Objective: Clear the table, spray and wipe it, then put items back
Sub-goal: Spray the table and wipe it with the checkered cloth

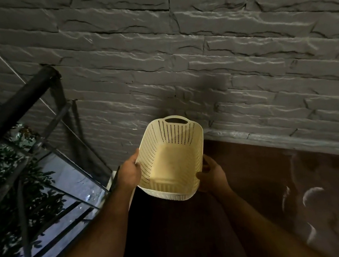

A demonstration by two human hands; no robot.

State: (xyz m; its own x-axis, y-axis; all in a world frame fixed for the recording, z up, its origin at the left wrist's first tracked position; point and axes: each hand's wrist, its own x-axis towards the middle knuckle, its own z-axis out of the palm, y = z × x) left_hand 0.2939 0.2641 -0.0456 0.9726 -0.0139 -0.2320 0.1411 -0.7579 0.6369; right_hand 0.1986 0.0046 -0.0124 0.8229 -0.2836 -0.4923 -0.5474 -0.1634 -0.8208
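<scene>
Basket (170,161) gripped both sides, left hand (129,173), right hand (211,174); empty, level, probably for carrying.

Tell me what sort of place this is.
Probably a balcony or terrace of a home, at night. A dark metal railing runs on the left with foliage below it, and a grey stone-clad wall rises ahead. Both hands hold an empty cream basket.

Cream basket (170,163) between left hand (129,174) and right hand (213,175)
</scene>
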